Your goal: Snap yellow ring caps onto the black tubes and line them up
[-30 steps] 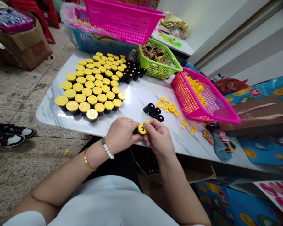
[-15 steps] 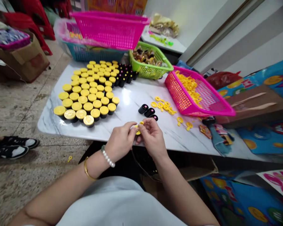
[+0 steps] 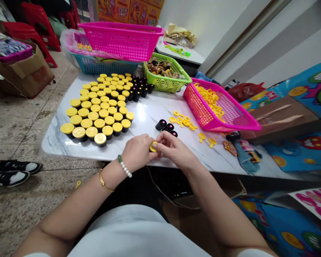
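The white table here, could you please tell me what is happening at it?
A person's left hand holds a small yellow-topped piece near the edge of the table, and the right hand touches it. Black containers with yellow tops stand grouped to the left. Three black pieces are just beyond the hands, and yellow rings lie beside a pink basket.

The held cap [image 3: 152, 147], the lined-up caps [image 3: 93, 116] and the loose rings [image 3: 186, 122] were yellow, the containers [image 3: 101, 145] black, the tubes [image 3: 159, 126] black with pink spots, the tabletop [image 3: 147, 110] white with grey veins, and the bead bracelet [image 3: 125, 168] white and green.
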A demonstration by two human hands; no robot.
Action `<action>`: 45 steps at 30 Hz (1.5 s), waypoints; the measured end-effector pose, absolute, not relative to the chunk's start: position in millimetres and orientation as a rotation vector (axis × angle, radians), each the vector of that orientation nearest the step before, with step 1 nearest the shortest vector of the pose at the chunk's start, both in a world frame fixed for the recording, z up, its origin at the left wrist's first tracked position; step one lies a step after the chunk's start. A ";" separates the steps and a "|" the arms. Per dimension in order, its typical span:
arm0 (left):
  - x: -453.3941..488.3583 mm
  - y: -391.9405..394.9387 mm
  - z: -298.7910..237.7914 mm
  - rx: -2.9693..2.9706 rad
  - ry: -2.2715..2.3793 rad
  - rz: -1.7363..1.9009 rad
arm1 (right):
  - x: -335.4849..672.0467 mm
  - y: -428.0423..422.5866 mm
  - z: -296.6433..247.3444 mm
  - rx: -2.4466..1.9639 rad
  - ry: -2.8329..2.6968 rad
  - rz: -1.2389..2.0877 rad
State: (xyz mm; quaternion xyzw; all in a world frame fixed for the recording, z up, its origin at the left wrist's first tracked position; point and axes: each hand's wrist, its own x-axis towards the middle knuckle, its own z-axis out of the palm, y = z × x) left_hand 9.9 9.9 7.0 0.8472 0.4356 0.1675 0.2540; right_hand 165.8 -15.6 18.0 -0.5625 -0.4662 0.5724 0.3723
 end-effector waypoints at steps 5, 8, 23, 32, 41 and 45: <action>11.3 7.7 5.1 2.241 1.219 0.510 | 163.7 -16.7 14.5 -1.488 -1.244 1.412; 6.4 -6.7 -3.4 2.130 1.267 0.743 | 152.9 -18.5 8.5 -1.521 -1.201 1.308; -8.1 -25.1 -1.6 2.217 1.191 1.124 | 208.9 10.4 26.9 -1.488 -1.255 0.483; 64.9 53.9 2.1 2.137 1.201 0.818 | 283.5 41.2 -10.5 -1.716 -2.236 -0.238; 57.3 49.9 12.7 2.094 1.274 0.631 | 283.2 -74.8 -20.2 -1.661 -2.344 -0.217; 29.3 9.3 6.8 2.191 1.125 0.651 | 264.7 -102.6 -31.4 -1.417 -2.168 -0.118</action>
